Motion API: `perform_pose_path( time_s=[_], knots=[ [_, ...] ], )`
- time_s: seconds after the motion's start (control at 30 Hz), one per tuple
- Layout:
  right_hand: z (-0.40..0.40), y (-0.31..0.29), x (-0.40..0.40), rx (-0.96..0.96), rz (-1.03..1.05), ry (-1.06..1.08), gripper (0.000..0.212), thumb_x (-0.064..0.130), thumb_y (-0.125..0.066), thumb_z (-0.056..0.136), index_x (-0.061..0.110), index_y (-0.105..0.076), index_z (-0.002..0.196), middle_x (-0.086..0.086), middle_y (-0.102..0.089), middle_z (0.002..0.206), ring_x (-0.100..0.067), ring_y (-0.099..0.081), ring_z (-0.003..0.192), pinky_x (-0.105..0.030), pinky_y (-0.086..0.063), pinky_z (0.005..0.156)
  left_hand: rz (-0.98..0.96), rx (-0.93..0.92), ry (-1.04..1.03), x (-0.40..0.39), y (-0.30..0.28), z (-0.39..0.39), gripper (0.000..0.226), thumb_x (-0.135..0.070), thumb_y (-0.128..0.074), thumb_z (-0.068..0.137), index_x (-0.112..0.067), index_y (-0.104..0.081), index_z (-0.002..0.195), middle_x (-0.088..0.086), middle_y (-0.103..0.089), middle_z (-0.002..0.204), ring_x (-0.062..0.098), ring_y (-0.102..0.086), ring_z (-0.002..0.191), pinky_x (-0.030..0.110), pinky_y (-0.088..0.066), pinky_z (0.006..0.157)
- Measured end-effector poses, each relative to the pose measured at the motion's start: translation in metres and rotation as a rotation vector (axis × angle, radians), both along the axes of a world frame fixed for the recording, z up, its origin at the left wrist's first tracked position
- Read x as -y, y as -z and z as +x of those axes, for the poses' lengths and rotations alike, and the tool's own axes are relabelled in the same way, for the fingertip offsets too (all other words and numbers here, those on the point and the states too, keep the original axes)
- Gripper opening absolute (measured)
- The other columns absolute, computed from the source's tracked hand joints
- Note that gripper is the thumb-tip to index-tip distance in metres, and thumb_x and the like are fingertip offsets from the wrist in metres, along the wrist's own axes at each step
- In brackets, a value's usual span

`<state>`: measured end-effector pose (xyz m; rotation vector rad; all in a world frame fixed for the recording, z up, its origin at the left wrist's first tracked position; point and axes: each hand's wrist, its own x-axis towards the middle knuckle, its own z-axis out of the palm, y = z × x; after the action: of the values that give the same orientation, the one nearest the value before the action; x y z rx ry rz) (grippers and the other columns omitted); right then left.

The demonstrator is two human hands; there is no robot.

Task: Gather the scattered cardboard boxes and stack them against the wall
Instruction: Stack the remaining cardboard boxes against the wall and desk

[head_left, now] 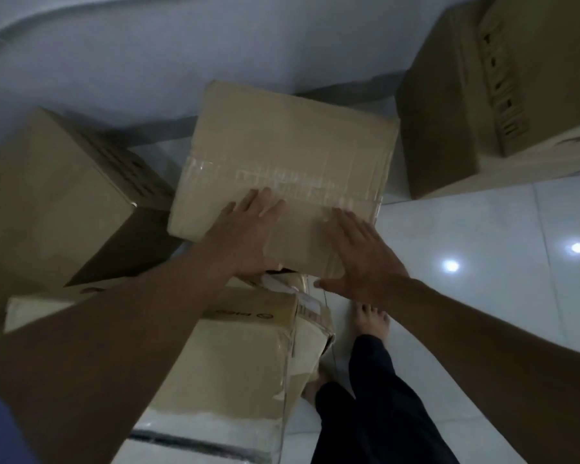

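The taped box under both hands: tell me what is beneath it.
The taped box sits on a larger box with clear tape and a printed label. Both hands, left and right, press flat on top. How much of the lower box's top it covers is hidden.

Glossy white tiled floor (466, 229), cardboard boxes left (54, 202) and right (466, 105), bare feet (370, 321)

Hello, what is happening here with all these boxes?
A person is stacking cardboard boxes near the wall. Both the left hand and the right hand lie flat, fingers straight, on the taped box, which sits on top of a larger box. Two more boxes stand by the wall, one on the left and one on the right.
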<state>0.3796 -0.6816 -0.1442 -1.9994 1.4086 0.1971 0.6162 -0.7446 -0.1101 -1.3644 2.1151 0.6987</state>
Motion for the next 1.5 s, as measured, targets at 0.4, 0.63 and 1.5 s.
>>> perform_pose_path(
  time_s=[0.4, 0.63, 1.5],
  knots=[
    [0.008, 0.040, 0.000, -0.150, -0.176, 0.009, 0.122, 0.069, -0.067, 0.080, 0.007, -0.004, 0.164, -0.016, -0.001, 0.171, -0.035, 0.000, 0.158, -0.055, -0.009, 0.127, -0.138, 0.049, 0.117, 0.005, 0.057, 0.007, 0.138, -0.062, -0.082, 0.070, -0.033, 0.020, 0.158, 0.005, 0.030, 0.165, 0.036, 0.016, 0.155, 0.067, -0.017, 0.119],
    [-0.033, 0.040, 0.065, -0.179, -0.224, -0.122, 0.130, 0.067, -0.080, 0.070, 0.007, -0.011, 0.163, -0.017, -0.008, 0.171, -0.035, -0.007, 0.158, -0.053, -0.010, 0.127, -0.268, 0.007, 0.156, 0.031, 0.061, 0.019, 0.126, -0.062, -0.079, 0.074, -0.021, 0.000, 0.163, 0.009, 0.005, 0.171, 0.035, -0.001, 0.157, 0.063, -0.023, 0.119],
    [-0.052, 0.003, 0.110, -0.054, -0.111, -0.031, 0.103, 0.051, -0.075, 0.087, 0.017, -0.015, 0.163, -0.008, -0.009, 0.172, -0.028, -0.004, 0.159, -0.054, -0.009, 0.128, -0.049, -0.034, -0.286, 0.053, 0.027, -0.025, 0.126, -0.072, -0.074, 0.075, -0.037, 0.012, 0.160, -0.003, 0.019, 0.169, 0.024, 0.011, 0.157, 0.066, -0.006, 0.122]
  ],
)
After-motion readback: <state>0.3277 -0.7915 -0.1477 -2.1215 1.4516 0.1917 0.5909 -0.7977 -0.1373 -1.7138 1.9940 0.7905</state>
